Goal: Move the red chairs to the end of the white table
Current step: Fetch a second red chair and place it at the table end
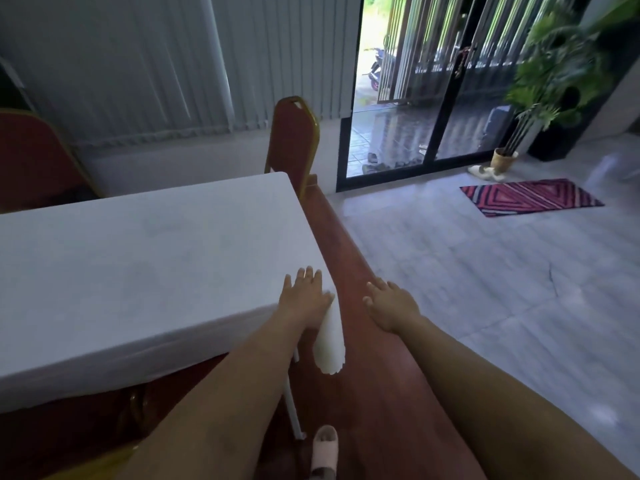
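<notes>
White table (138,258) fills 9 o'clock; 1 red chair (294,140) stands at its 12 o'clock end. Left hand (304,296) and right hand (391,306) hover apart, fingers spread, gripping nothing.

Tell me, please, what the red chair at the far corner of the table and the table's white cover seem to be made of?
Red chair: probably red fabric or vinyl padding in a gold-painted metal frame; the thin rim looks glossy.
White cover: apparently cloth, matte, hanging in a soft fold at the near corner.
</notes>
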Action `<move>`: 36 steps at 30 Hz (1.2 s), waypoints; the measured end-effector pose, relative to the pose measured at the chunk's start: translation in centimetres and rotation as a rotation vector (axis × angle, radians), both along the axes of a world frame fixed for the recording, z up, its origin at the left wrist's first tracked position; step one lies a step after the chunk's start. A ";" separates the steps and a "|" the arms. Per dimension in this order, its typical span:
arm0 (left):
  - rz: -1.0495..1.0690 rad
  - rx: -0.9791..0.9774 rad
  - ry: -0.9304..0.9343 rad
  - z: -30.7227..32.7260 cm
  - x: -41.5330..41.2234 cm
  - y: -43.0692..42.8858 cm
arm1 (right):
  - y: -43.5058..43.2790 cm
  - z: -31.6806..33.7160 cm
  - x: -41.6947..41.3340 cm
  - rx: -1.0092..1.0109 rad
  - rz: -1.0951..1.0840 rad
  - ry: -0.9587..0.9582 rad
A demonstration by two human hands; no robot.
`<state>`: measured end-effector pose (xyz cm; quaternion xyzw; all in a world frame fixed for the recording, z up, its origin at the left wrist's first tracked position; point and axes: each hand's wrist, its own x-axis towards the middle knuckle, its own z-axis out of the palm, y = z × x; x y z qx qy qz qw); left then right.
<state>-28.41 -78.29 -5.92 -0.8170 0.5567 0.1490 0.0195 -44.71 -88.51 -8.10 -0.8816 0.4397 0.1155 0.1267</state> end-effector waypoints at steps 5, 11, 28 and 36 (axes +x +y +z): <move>-0.005 0.029 -0.014 -0.9 2.2 -7.9 | -7.3 0.5 1.8 0.033 0.002 0.015; -0.028 0.096 -0.048 -2.2 3.8 -15.6 | -14.0 -0.2 3.2 0.063 -0.009 0.036; 0.046 0.115 0.064 -1.3 2.4 -43.8 | -43.7 0.1 2.6 0.107 0.056 0.148; 0.130 0.132 0.064 -1.8 5.7 -54.1 | -55.5 -0.8 6.3 0.128 0.114 0.158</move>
